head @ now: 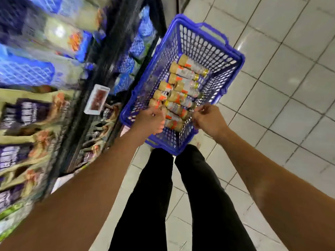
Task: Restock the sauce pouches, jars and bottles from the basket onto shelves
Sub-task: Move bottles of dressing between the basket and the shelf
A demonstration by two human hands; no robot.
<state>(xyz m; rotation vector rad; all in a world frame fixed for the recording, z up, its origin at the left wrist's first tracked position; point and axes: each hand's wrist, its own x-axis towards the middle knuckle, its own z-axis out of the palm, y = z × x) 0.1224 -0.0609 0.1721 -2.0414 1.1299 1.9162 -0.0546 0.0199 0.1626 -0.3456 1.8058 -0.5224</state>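
Left hand and right hand curl over bottles in basket beside shelves; grip unclear.

Pale glossy tiled floor (dark grout lines); dark shelf unit at left, stocked with blurred packets.

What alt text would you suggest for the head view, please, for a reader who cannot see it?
A left hand and right hand reach into a blue basket of bottles lying flat, beside stocked shelves.
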